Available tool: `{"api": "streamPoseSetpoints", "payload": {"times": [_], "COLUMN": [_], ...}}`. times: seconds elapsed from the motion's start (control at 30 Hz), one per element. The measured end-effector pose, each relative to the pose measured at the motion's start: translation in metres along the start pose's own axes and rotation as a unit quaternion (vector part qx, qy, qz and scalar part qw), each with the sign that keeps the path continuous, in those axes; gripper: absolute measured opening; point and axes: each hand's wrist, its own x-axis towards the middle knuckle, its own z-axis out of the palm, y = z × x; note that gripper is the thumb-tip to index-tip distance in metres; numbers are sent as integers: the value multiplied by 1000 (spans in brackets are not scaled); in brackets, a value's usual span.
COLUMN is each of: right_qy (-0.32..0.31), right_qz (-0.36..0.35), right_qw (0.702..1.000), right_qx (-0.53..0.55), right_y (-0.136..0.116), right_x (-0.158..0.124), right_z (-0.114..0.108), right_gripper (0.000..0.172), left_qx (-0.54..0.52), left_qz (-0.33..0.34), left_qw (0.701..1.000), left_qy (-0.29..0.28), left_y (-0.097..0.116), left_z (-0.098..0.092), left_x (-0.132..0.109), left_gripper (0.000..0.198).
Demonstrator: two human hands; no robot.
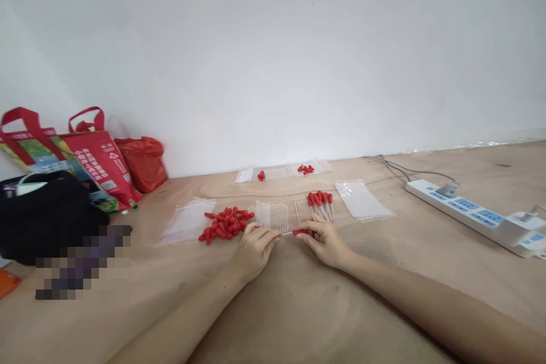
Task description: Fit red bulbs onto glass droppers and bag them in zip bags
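White wall [281, 57] stood behind a brown worktop [273, 318]. All components were laid out on the worktop in front of the person.

Grip state: the left hand [256, 244] was closed on a thin clear tube [286, 234], with one end projecting toward the right. The right hand [322, 242] was closed on a red bulb [300, 231], held in line with that end. Tube and bulb appeared to meet between the two hands; depth of insertion could not be determined.

Completed units: a small group of fitted tubes [321, 199] lay just beyond the right hand, red ends pointing toward the wall. Several pale tubes [299, 210] at the left side of this group showed no red end.

Remaining stock: a row of bare tubes [268, 215] lay beyond the gap between the hands, and a heap of loose bulbs [227, 224] lay beside the left hand. Judged by these quantities, fitting was at an early stage, with most parts not yet joined.

Surroundings: one clear plastic bag [190, 219] lay left of the heap, and a second plastic bag [364, 200] lay right of the completed units. Near the wall lay further red bulbs [306, 169]. A white power strip [460, 210] occupied the right side.
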Motion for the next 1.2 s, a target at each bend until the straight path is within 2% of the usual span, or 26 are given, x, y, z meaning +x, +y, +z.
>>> {"api": "streamPoseSetpoints", "payload": {"times": [0.27,0.73,0.97,1.2], "right_qy": [-50,-62,-67,-76], "right_qz": [-27,-90,-105,-143], "right_qw": [998,994,992,980], "right_qx": [-1,-20,-34,-117], "right_y": [-3,-6,-5,-3], "right_x": [-1,-5,-5,-6], "right_z": [-3,-6,-6,-6], "right_gripper": [18,19,17,19], "left_qx": [-1,24,44,56], "left_qz": [31,48,71,99], "left_qw": [999,998,996,993], "left_qy": [-8,-37,-25,-11], "left_y": [2,5,7,13], "left_z": [-1,-1,-1,-3], "left_x": [-1,-5,-5,-4], "left_gripper": [27,29,25,24]}}
